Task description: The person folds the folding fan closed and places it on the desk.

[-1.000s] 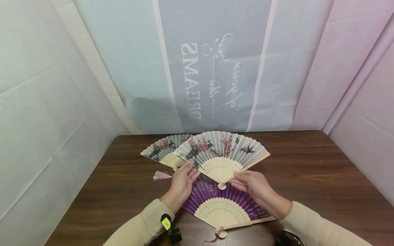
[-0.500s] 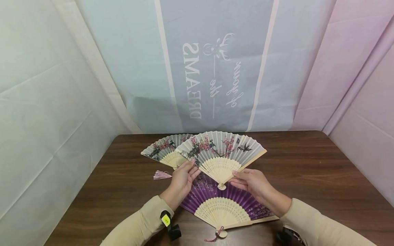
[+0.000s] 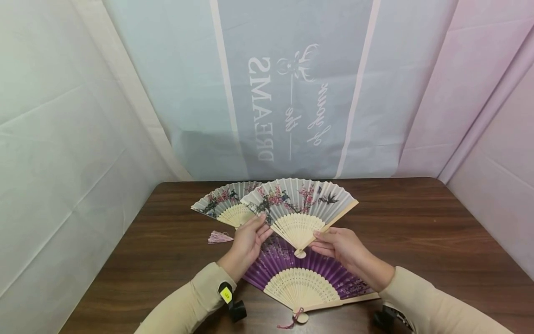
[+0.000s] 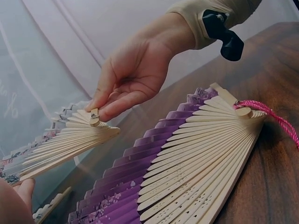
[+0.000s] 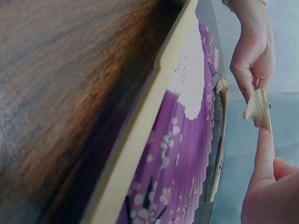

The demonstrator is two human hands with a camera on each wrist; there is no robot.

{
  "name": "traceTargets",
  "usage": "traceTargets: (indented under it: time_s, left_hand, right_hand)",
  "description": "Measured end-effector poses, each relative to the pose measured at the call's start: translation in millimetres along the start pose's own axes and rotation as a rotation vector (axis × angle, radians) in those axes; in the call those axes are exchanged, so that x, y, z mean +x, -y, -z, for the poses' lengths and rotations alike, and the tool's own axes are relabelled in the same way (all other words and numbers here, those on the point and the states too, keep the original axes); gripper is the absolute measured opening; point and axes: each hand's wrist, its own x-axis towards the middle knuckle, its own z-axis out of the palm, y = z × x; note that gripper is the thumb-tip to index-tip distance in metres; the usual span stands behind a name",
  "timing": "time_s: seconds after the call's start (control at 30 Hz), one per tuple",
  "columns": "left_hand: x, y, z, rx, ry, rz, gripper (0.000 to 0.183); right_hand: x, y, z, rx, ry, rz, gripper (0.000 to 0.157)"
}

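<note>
In the head view, an open white folding fan (image 3: 310, 197) with pink blossoms and a dark bird is held up between both hands. My left hand (image 3: 247, 241) pinches its left edge, and my right hand (image 3: 344, 246) pinches the pale wooden guard on the right, thumb on top. Below lies a spread purple folding fan (image 3: 302, 287), its pale ribs and pink cord toward me. A second open folding fan (image 3: 227, 202), grey with blossoms, lies behind on the left, partly hidden by the held fan. Seen from the left wrist, the right hand (image 4: 135, 70) grips near the held fan's pivot.
A pink tassel (image 3: 219, 237) lies left of the left hand. The dark wooden table (image 3: 421, 232) runs back to a printed cloth backdrop (image 3: 308, 116). White cloth walls (image 3: 75, 167) close in both sides.
The held fan has narrowed slightly as its right guard swung inward. My right hand moved a little to the left with it; the left hand barely moved. The two lying fans stay put.
</note>
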Motion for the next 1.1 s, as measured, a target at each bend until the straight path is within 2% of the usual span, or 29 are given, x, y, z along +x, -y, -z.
traceTargets:
  time_s: [1.1]
  left_hand:
    - [3.8, 2.2, 2.8, 0.092, 0.063, -0.003, 0.064]
  right_hand:
    - [2.1, -3.5, 0.2, -0.067, 0.016, -0.023, 0.011]
